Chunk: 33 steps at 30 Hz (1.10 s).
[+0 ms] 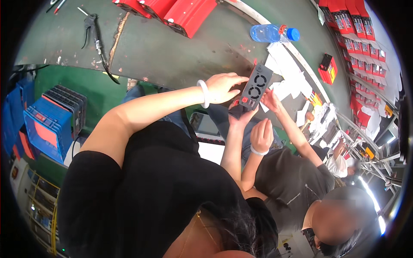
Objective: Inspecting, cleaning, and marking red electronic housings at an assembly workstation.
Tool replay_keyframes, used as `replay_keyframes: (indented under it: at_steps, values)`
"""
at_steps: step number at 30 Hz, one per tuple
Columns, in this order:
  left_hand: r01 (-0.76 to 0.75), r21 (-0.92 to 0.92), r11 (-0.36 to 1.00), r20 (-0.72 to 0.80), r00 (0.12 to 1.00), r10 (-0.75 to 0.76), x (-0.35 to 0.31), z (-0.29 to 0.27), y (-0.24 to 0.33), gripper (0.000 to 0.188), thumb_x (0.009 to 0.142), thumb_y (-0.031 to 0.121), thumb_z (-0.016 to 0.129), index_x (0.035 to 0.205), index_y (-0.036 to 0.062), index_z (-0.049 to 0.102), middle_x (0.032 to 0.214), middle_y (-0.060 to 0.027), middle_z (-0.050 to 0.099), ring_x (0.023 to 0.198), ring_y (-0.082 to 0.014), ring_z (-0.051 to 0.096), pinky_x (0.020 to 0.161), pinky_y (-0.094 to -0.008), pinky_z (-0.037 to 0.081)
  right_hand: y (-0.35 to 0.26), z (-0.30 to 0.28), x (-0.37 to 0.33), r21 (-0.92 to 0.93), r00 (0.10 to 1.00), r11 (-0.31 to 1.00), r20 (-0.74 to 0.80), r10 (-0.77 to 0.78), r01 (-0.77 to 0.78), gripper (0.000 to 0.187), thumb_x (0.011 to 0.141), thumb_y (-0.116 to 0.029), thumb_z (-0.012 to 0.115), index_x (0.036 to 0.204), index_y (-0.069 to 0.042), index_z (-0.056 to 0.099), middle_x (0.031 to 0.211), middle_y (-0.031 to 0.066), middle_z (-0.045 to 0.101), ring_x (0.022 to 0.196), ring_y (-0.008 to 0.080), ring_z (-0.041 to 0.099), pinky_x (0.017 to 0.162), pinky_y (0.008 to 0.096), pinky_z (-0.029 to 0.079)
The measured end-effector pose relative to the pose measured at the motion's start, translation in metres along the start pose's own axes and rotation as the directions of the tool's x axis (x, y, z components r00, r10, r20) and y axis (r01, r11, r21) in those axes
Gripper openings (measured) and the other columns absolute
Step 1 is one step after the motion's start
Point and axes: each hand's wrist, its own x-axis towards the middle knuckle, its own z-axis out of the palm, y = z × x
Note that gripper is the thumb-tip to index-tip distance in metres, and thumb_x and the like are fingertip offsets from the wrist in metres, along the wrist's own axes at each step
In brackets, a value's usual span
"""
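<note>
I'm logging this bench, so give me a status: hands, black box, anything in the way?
Left hand open, fingertips close beside the box. Right hand holding the black box by its lower end. Co-worker's hand close at its right side.

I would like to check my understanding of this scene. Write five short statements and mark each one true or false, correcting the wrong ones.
1. A round white bangle circles the wrist of the left hand. True.
2. The grey trigger-handled air gun is in the left hand. False: the air gun lies on the dark green worktop.
3. The right hand holds the dark grey rectangular device with ring-shaped cutouts. True.
4. The cap of the clear plastic bottle is red. False: the cap of the bottle is blue.
5. Red box-shaped casings are on the worktop. True.
</note>
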Motion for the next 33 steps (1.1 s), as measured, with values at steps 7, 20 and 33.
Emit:
replay_keyframes:
  at_steps: [7,20,33]
  values:
    - [-0.003,0.004,1.000,-0.029,1.000,0.003,-0.012,-0.018,0.005,0.055,0.090,0.014,0.062,0.142,0.0198,0.048,0.113,-0.0104,0.062,0.098,-0.0280,0.063,0.086,-0.0390,0.052,-0.008,0.008,-0.011,0.154,0.846,0.945,0.503,0.175,-0.287,0.063,0.091,-0.056,0.054,0.124,-0.003,0.053,0.103,0.0093,0.062,0.088,0.0198,0.063,0.076,0.0336,0.054]
    - [-0.124,0.065,0.990,-0.227,0.964,0.136,-0.032,-0.047,0.018,0.056,0.085,0.010,0.067,0.138,0.0114,0.050,0.109,-0.0108,0.063,0.094,-0.0266,0.064,0.084,-0.0378,0.054,-0.033,0.001,-0.048,0.619,0.850,0.615,0.496,0.177,-0.488,0.059,0.093,-0.020,0.064,0.146,-0.006,0.041,0.141,0.0099,0.049,0.129,0.0166,0.050,0.105,0.0308,0.041]
    - [0.111,0.111,0.988,-0.448,0.893,-0.050,-0.127,-0.136,0.010,0.040,0.086,0.013,0.068,0.125,0.0066,0.060,0.105,-0.0086,0.064,0.084,-0.0187,0.066,0.076,-0.0321,0.053,0.087,0.296,0.038,-0.776,0.726,-0.003,0.592,-0.350,0.631,0.085,0.085,-0.065,0.062,0.128,0.006,0.049,0.119,0.0305,0.063,0.118,0.0394,0.060,0.100,0.0428,0.045]
